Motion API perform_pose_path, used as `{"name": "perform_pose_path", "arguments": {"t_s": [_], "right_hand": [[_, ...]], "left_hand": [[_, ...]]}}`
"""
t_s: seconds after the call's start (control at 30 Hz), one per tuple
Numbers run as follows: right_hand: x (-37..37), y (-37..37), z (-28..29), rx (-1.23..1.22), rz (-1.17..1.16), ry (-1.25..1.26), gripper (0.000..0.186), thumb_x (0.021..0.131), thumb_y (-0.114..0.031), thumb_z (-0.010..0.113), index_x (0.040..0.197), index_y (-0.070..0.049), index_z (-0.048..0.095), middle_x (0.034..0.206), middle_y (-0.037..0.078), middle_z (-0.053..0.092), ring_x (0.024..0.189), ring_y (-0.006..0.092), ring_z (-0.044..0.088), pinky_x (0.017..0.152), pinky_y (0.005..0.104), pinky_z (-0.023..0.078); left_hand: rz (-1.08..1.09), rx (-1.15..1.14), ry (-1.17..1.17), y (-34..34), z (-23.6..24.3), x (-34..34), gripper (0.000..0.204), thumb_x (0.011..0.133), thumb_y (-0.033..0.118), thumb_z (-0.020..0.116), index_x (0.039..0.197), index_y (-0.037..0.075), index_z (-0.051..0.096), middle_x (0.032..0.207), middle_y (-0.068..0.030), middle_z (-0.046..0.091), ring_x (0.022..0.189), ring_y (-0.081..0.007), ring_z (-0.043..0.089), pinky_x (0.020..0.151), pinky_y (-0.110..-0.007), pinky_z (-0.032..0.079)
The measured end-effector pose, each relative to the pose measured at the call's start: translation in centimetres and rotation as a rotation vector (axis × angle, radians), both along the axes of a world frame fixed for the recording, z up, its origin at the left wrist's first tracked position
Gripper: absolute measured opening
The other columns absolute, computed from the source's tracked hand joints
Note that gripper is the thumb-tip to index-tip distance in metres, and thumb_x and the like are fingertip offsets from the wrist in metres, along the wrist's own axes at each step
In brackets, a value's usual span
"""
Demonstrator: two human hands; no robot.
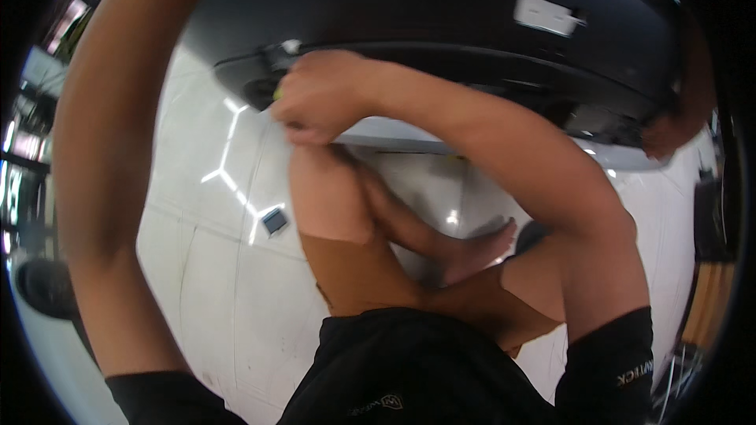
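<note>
My right hand [319, 98] is closed at the left end of a dark car bumper [441, 71], close to its corner. A small yellow-green bit of something shows at its fingers, but what it is I cannot make out. My left arm [110, 149] reaches up along the left side and leaves the picture at the top, so that hand is out of sight. Just above my right hand, a small white patch [291, 46] shows on the bumper. Higher up on the right, a white plate-like piece [545, 16] is on the dark panel.
At the far right, another person's hand [665, 138] is at the bumper's other end. A small dark square object [274, 221] lies on the glossy pale floor [228, 291]. My bent legs and bare foot [480, 256] are below the bumper. A wheel [43, 287] shows at the left edge.
</note>
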State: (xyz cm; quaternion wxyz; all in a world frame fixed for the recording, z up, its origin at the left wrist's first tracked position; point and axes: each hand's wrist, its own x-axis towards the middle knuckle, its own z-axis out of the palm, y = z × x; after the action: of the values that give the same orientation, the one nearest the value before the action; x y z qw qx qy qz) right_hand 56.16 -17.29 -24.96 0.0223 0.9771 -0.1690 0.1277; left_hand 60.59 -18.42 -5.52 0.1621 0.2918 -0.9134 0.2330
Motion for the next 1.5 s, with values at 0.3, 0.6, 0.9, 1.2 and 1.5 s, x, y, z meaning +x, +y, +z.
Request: {"name": "perform_pose_path", "arguments": {"t_s": [0.3,0.6,0.9,1.2,1.5], "right_hand": [[-9.5,9.9,0.8,0.068,0.251,0.023,0.03,0.087,-0.033,0.071,0.069,-0.011,0.059,0.067,0.005,0.067,0.063,0.0261,0.069,0.051,0.0405,0.05],[-23.4,10.2,3.2,-0.002,0.13,-0.31,0.026,0.076,-0.007,0.068,0.061,-0.008,0.046,0.057,0.007,0.044,0.05,0.0264,0.053,0.044,0.0386,0.041],[-15.4,7.1,12.9,-0.71,-0.184,-0.477,0.02,0.08,-0.023,0.072,0.094,-0.009,0.066,0.082,0.013,0.065,0.075,0.0325,0.068,0.064,0.0424,0.054],[-11.5,5.3,18.2,-0.875,-0.781,-0.034,0.033,0.096,-0.023,0.065,0.123,-0.005,0.064,0.109,0.021,0.069,0.099,0.0397,0.069,0.085,0.0468,0.054],[-13.5,1.0,19.7,-0.571,-0.695,-0.168,0.029,0.092,0.002,0.053,0.12,0.0,0.062,0.115,0.02,0.068,0.101,0.0378,0.069,0.087,0.0409,0.053]], "left_hand": [[-0.048,-0.213,0.083,-8.0,-2.0,5.0,0.101,0.074,0.075,0.075,0.153,0.017,0.05,0.145,-0.0242,0.055,0.133,-0.0413,0.055,0.114,-0.052,0.043],[-0.082,-0.092,0.029,-7.4,-1.8,3.9,0.118,0.066,0.072,0.083,0.158,0.011,0.04,0.157,-0.0245,0.043,0.147,-0.041,0.04,0.123,-0.056,0.033],[-0.178,-0.005,0.114,-2.9,1.0,2.7,0.09,0.068,0.06,0.085,0.14,0.01,0.062,0.134,-0.0192,0.064,0.126,-0.0349,0.058,0.107,-0.047,0.047],[-0.024,0.106,0.284,-1.6,-0.9,1.5,0.08,0.064,0.061,0.087,0.125,0.01,0.074,0.124,-0.0153,0.071,0.126,-0.0317,0.058,0.108,-0.049,0.042],[-0.03,0.056,0.318,-2.9,-2.3,0.8,0.088,0.062,0.068,0.083,0.132,0.016,0.072,0.139,-0.0095,0.066,0.144,-0.0367,0.043,0.123,-0.059,0.016]]}}
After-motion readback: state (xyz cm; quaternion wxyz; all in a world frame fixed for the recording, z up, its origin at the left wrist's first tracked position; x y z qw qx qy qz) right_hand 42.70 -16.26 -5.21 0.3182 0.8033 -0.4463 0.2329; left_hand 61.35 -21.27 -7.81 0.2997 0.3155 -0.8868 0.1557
